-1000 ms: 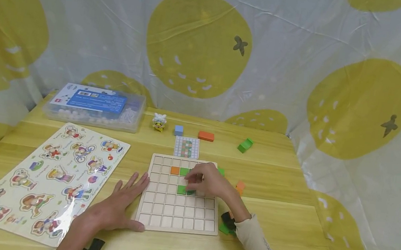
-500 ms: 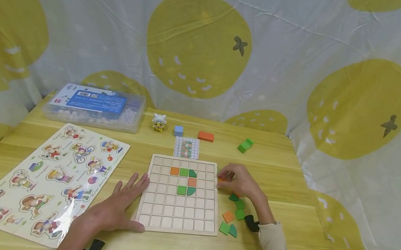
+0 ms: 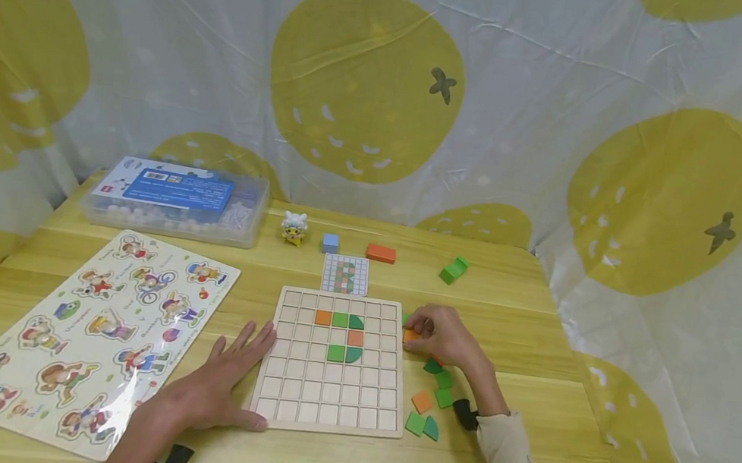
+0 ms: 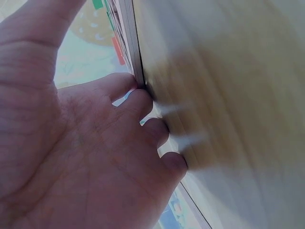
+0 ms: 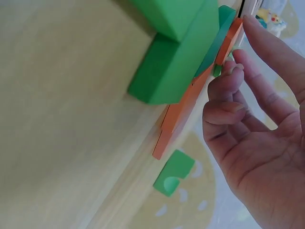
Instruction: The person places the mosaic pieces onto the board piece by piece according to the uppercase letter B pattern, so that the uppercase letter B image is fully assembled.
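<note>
In the head view, a wooden grid board [image 3: 302, 390] lies flat in front of me. Its cells hold an orange tile [image 3: 323, 318], a salmon tile [image 3: 355, 337], green squares and green quarter-rounds. My left hand [image 3: 216, 382] lies spread at the board's left edge, its fingertips against the side in the left wrist view. Just off the board's right edge, my right hand [image 3: 444, 338] has thumb and index finger at opposite sides of an orange square tile [image 3: 410, 336]. The right wrist view shows that orange tile [image 5: 229, 42] between the two fingertips, the other fingers curled.
Loose green and orange tiles [image 3: 422, 401] lie right of the board. Behind it are a pattern card [image 3: 357, 276], a small figurine [image 3: 294, 228], a blue cube [image 3: 331, 243], a red block [image 3: 381, 253] and a green block [image 3: 454, 270]. A picture puzzle [image 3: 84, 336] and plastic case [image 3: 172, 197] lie left.
My right hand has left the board for the tiles on its right, uncovering a salmon tile and green quarter-rounds in the grid. The left hand has stayed put.
</note>
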Demonstrator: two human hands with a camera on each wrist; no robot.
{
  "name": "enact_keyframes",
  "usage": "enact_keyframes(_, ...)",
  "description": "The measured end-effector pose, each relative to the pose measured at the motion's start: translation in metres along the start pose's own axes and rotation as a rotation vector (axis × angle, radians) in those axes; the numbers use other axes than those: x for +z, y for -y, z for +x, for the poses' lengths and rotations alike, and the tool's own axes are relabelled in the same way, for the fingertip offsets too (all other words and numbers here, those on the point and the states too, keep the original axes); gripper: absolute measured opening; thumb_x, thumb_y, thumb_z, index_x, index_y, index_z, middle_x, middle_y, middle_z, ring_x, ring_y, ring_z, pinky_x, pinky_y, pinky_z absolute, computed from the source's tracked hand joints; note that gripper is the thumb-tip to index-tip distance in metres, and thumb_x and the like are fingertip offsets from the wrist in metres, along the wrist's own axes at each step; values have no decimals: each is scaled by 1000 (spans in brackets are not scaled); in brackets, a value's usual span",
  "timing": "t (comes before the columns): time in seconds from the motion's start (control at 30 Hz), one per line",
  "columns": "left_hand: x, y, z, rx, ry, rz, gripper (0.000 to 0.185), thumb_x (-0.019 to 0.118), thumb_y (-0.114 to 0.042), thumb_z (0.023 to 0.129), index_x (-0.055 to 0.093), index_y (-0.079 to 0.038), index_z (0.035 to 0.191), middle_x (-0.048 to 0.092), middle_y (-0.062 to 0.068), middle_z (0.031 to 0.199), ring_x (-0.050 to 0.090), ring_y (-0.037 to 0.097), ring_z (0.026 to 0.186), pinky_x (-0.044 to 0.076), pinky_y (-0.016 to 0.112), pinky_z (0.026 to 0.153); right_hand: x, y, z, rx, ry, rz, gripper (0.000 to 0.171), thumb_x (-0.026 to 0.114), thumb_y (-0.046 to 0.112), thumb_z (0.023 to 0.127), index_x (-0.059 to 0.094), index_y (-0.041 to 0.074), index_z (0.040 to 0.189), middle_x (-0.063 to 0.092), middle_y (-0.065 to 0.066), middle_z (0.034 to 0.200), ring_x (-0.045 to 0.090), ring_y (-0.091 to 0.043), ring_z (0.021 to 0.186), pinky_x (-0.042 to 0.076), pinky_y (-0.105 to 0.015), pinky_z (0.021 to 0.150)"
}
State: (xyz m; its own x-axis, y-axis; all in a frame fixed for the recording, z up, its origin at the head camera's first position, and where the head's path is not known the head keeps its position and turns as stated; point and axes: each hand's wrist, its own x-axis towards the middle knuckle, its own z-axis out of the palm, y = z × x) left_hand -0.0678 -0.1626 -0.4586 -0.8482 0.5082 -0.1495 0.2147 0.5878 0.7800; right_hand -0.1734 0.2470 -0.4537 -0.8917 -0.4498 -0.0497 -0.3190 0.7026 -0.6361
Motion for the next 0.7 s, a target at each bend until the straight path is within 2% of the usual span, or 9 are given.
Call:
enact_keyframes(0.4,-1,0,0,-15,7,3,131,98,-43,72,23,-2,171,9,16,180,-4,47,165,-9,71,129,1,2,1,14,6,-6,15,90,4,86,80,5,97,69,-5,90,58,-13,75,53,-24,67)
enact_keyframes(0.7,-1,2,0,-13,1,2,131,98,-43,71,23,-1,171,9,16,181,-4,47,165,-9,71,129,1,3,1,39,24,6,18,90,6,86,76,2,96,69,-4,87,58,-13,74,53,-25,66)
